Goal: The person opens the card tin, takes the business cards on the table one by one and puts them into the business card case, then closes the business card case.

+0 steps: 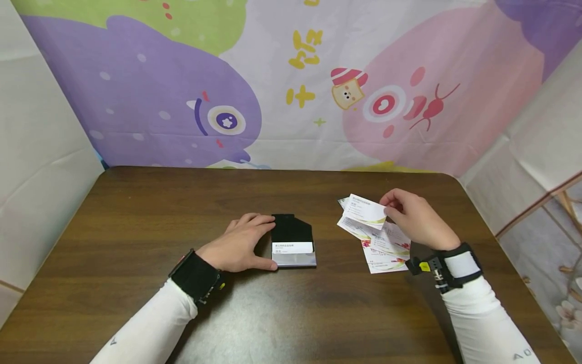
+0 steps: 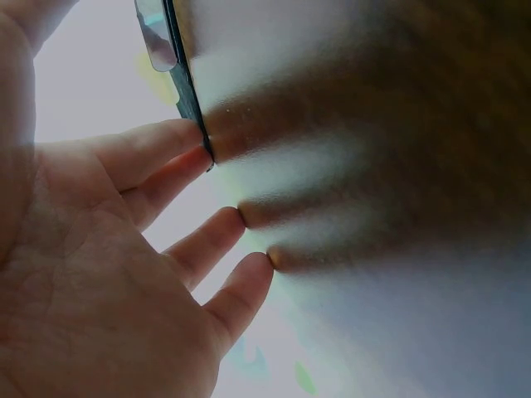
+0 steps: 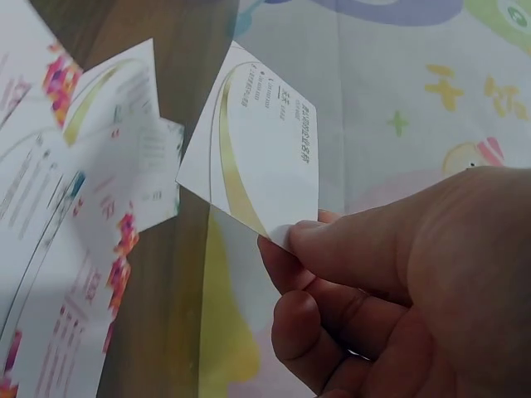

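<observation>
A black business card case [image 1: 291, 230] lies opened out on the table, a white card [image 1: 292, 247] tucked in its lower pocket. My left hand [image 1: 243, 242] steadies the case from its left side, thumb at the lower corner and fingertips at the upper edge; in the left wrist view the fingers [image 2: 224, 240] are spread, some touching the tabletop. Between thumb and index finger, my right hand [image 1: 418, 217] pinches one business card [image 3: 265, 141] by its corner. That card is white with a gold-green curve and is lifted over a loose pile of business cards [image 1: 386, 260].
The brown wooden table [image 1: 182, 313] reaches back to a cartoon-printed cloth [image 1: 291, 141]. Pale cloth panels [image 1: 45, 126] stand at both sides. The piled cards overlap at different angles, some with red flower prints.
</observation>
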Tool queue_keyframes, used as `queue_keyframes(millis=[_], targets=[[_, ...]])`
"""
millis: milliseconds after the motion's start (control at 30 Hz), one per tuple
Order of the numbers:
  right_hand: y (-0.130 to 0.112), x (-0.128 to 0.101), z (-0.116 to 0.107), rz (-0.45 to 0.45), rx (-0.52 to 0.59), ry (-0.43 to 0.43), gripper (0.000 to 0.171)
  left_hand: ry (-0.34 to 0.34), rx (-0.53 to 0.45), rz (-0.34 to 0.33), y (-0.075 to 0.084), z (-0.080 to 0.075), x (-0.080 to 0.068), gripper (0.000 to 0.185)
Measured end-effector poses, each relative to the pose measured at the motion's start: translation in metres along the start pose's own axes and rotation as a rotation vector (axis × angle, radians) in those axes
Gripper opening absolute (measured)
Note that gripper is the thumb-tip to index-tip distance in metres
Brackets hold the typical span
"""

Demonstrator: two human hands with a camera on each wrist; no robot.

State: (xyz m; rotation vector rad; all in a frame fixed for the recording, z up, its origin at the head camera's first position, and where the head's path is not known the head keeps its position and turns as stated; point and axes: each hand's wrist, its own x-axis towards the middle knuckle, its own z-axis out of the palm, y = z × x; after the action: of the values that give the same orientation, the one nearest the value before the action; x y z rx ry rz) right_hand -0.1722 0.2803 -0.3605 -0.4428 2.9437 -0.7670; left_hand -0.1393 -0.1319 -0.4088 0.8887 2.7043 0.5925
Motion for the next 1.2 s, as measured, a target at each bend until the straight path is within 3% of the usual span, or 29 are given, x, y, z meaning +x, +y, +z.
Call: queue_keyframes(millis=[567,1200], targets=[[-0.027,0.016,0.011,-0.056,0.029,0.009,0.013,-0.002,0.002,-0.001,-0.001,0.000,0.000,0.097],[-0.067,0.032,0.042,-0.104,0.072,-0.067,0.009,0.007,0.009,0.002,0.000,0.000,0.000,0.097]])
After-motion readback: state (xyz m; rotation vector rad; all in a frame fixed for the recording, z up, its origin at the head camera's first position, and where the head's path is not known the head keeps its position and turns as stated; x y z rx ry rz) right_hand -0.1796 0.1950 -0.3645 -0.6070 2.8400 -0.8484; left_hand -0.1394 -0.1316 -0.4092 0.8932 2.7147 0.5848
